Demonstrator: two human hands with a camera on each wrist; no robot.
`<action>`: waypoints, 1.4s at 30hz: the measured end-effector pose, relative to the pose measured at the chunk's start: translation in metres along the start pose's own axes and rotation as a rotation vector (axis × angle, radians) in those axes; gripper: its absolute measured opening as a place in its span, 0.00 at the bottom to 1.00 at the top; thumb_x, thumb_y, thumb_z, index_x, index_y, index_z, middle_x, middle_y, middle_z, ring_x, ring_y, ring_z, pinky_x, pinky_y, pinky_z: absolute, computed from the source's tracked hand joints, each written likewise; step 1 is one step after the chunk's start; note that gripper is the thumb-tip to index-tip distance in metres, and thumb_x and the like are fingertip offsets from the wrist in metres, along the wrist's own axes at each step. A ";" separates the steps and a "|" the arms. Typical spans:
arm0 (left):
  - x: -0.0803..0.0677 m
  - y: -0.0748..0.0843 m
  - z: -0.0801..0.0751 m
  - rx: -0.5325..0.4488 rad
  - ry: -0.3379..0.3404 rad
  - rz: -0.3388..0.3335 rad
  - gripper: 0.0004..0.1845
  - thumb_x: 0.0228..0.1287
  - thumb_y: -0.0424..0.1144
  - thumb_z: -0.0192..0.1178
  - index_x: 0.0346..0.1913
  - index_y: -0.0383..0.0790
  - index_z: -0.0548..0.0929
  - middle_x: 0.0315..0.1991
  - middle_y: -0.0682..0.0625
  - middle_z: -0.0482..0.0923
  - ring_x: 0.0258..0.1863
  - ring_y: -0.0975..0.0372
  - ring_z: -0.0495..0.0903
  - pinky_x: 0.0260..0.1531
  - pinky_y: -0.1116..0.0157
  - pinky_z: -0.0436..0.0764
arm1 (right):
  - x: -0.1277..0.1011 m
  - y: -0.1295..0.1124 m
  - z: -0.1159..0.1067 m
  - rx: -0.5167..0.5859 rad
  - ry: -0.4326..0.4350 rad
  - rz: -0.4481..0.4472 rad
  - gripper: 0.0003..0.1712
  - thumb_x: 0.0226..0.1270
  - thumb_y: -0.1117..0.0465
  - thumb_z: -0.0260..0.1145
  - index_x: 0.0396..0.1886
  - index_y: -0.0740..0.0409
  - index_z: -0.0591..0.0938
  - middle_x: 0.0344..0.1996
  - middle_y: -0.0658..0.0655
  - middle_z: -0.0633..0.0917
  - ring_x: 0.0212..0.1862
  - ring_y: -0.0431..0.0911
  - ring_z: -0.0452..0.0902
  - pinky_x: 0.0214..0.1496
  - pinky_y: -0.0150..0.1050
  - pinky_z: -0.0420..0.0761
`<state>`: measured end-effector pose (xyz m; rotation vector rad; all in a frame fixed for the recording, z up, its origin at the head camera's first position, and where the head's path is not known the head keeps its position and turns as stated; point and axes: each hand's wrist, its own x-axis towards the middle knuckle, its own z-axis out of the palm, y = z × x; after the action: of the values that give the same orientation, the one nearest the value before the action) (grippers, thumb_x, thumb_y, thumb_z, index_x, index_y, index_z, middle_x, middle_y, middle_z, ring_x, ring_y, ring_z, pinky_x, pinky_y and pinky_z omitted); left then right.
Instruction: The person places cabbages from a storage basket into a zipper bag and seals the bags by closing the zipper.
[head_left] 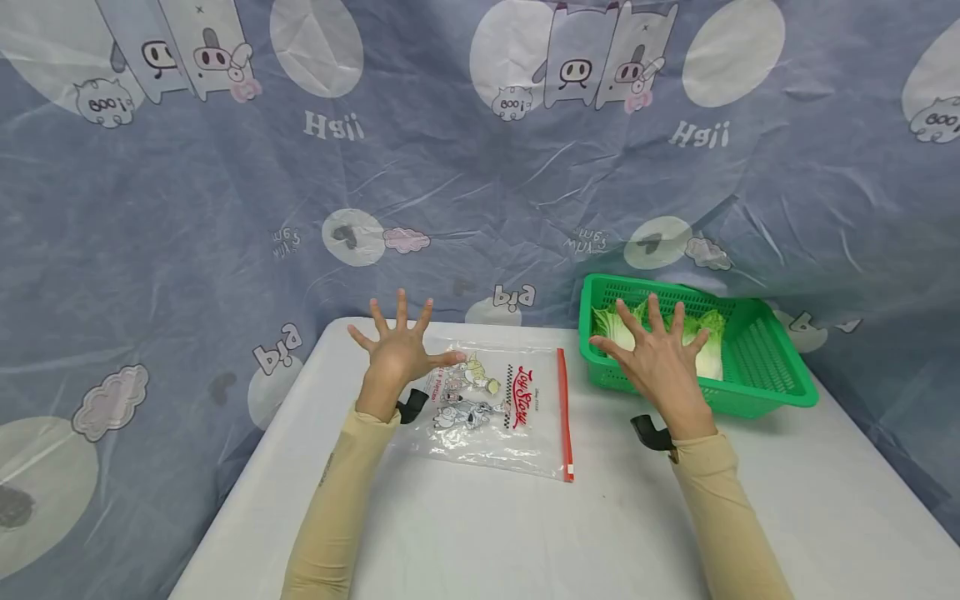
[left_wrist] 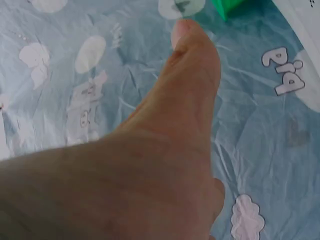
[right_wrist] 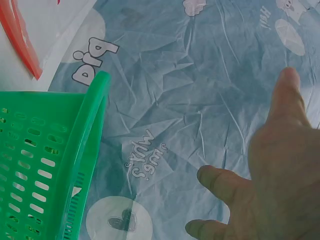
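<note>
While the left hand (head_left: pixel 397 360) and the right hand (head_left: pixel 663 364) are both spread wide with nothing in them, the flat, see-through plastic bag with cartoon prints (head_left: pixel 487 412) lies on the white table (head_left: pixel 480 542), partly behind the left hand in the head view; its red closing strip (head_left: pixel 564 417) is on the side toward the right hand, and I can't tell if it is undone; the bag looks thin, so a tug on one corner could make it slide or crumple; the green plastic basket full of little holes (head_left: pixel 750 402) could tip if its rim got a hard bump; the pale green and white cabbage pieces (head_left: pixel 712 354) inside could tear if squeezed too tight; the basket's front side stands in the way of them, and a bent black piece (head_left: pixel 411 406) at each wrist could catch on its edge; behind hangs a wrinkly blue-grey cloth (head_left: pixel 465 187) with pigs.
</note>
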<state>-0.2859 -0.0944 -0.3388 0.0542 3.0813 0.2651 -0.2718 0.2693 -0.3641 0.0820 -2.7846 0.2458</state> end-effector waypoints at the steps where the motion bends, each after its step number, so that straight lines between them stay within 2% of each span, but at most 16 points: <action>1: 0.000 0.003 0.001 0.004 0.018 0.006 0.57 0.48 0.80 0.50 0.77 0.62 0.38 0.77 0.44 0.22 0.71 0.36 0.18 0.60 0.25 0.34 | -0.001 0.000 0.000 -0.001 0.004 0.001 0.48 0.62 0.23 0.44 0.77 0.34 0.47 0.75 0.69 0.46 0.72 0.75 0.27 0.56 0.84 0.32; 5: 0.000 0.020 0.009 0.027 0.090 0.044 0.55 0.51 0.78 0.50 0.77 0.59 0.42 0.78 0.40 0.29 0.74 0.36 0.30 0.63 0.27 0.44 | -0.005 -0.002 -0.003 0.002 0.063 -0.016 0.47 0.63 0.26 0.50 0.77 0.36 0.50 0.75 0.70 0.50 0.73 0.75 0.35 0.58 0.83 0.38; 8: 0.002 0.044 0.025 -0.001 0.147 0.105 0.51 0.56 0.75 0.50 0.77 0.52 0.50 0.77 0.35 0.42 0.74 0.36 0.47 0.65 0.36 0.59 | -0.011 -0.004 -0.001 0.048 0.179 -0.080 0.43 0.65 0.35 0.59 0.75 0.44 0.59 0.71 0.72 0.59 0.70 0.73 0.53 0.60 0.77 0.56; 9: 0.002 0.053 0.032 -0.021 0.161 0.135 0.49 0.58 0.72 0.51 0.76 0.48 0.55 0.75 0.33 0.49 0.71 0.37 0.55 0.64 0.40 0.65 | -0.014 -0.005 0.000 0.083 0.220 -0.107 0.41 0.66 0.40 0.62 0.74 0.48 0.63 0.68 0.73 0.64 0.67 0.72 0.60 0.59 0.73 0.63; 11: 0.002 0.074 0.050 -0.074 0.174 0.196 0.43 0.60 0.68 0.53 0.68 0.39 0.68 0.65 0.32 0.65 0.61 0.40 0.72 0.55 0.48 0.77 | -0.021 -0.008 0.006 0.186 0.291 -0.150 0.33 0.66 0.48 0.65 0.66 0.57 0.72 0.59 0.73 0.74 0.56 0.67 0.73 0.49 0.63 0.76; 13: 0.001 0.096 0.070 -0.137 0.161 0.261 0.36 0.62 0.63 0.58 0.57 0.33 0.76 0.53 0.34 0.75 0.47 0.45 0.81 0.42 0.54 0.82 | -0.029 -0.012 0.015 0.306 0.328 -0.161 0.23 0.67 0.55 0.65 0.56 0.63 0.78 0.46 0.69 0.81 0.42 0.61 0.80 0.37 0.54 0.81; 16: 0.002 0.124 0.102 -0.214 0.087 0.342 0.26 0.62 0.56 0.62 0.45 0.32 0.78 0.40 0.42 0.76 0.33 0.53 0.81 0.29 0.60 0.81 | -0.043 -0.019 0.035 0.509 0.260 -0.073 0.13 0.70 0.59 0.61 0.49 0.62 0.78 0.34 0.60 0.83 0.28 0.50 0.80 0.27 0.42 0.80; 19: 0.005 0.143 0.130 -0.298 0.014 0.396 0.19 0.61 0.49 0.65 0.39 0.35 0.78 0.33 0.45 0.77 0.27 0.59 0.77 0.24 0.64 0.76 | -0.057 -0.022 0.058 0.680 0.108 0.086 0.13 0.71 0.60 0.56 0.51 0.61 0.75 0.34 0.60 0.82 0.23 0.47 0.80 0.24 0.39 0.81; 21: 0.008 0.153 0.145 -0.349 -0.021 0.402 0.15 0.60 0.47 0.66 0.36 0.37 0.78 0.28 0.49 0.76 0.24 0.62 0.73 0.21 0.66 0.73 | -0.064 -0.023 0.073 0.767 -0.002 0.195 0.15 0.71 0.60 0.55 0.53 0.62 0.72 0.37 0.62 0.81 0.23 0.47 0.80 0.24 0.40 0.83; 25: 0.013 0.163 0.164 -0.407 -0.051 0.370 0.14 0.58 0.45 0.67 0.33 0.38 0.76 0.24 0.50 0.75 0.20 0.63 0.71 0.19 0.66 0.70 | -0.072 -0.021 0.095 0.819 -0.134 0.339 0.14 0.69 0.62 0.54 0.50 0.66 0.71 0.36 0.64 0.81 0.25 0.44 0.81 0.28 0.41 0.84; 29: 0.015 0.165 0.173 -0.375 -0.042 0.315 0.17 0.57 0.46 0.68 0.37 0.37 0.75 0.25 0.50 0.75 0.21 0.62 0.72 0.19 0.65 0.71 | -0.076 -0.018 0.105 0.885 -0.205 0.402 0.12 0.69 0.62 0.54 0.47 0.66 0.71 0.31 0.64 0.81 0.24 0.44 0.81 0.29 0.38 0.84; 32: 0.016 0.163 0.175 -0.363 -0.039 0.295 0.17 0.57 0.44 0.67 0.40 0.36 0.74 0.25 0.49 0.76 0.21 0.61 0.73 0.20 0.64 0.72 | -0.078 -0.016 0.110 0.922 -0.218 0.421 0.11 0.69 0.63 0.54 0.46 0.67 0.72 0.29 0.63 0.82 0.23 0.43 0.80 0.29 0.38 0.84; 35: 0.017 0.160 0.175 -0.403 -0.054 0.303 0.16 0.59 0.40 0.65 0.42 0.33 0.73 0.24 0.48 0.76 0.20 0.61 0.72 0.18 0.64 0.72 | -0.078 -0.015 0.112 0.912 -0.208 0.431 0.11 0.69 0.62 0.54 0.45 0.67 0.73 0.28 0.62 0.82 0.22 0.43 0.80 0.28 0.37 0.84; 42: 0.022 0.148 0.176 -0.502 -0.058 0.359 0.09 0.56 0.33 0.61 0.36 0.35 0.72 0.22 0.49 0.73 0.18 0.62 0.69 0.15 0.66 0.68 | -0.078 -0.013 0.113 0.879 -0.203 0.431 0.11 0.70 0.62 0.55 0.45 0.67 0.73 0.29 0.61 0.82 0.23 0.43 0.80 0.27 0.36 0.83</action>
<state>-0.2945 0.0825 -0.4876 0.5791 2.8285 1.0146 -0.2350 0.2385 -0.4935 -0.2993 -2.6186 1.6149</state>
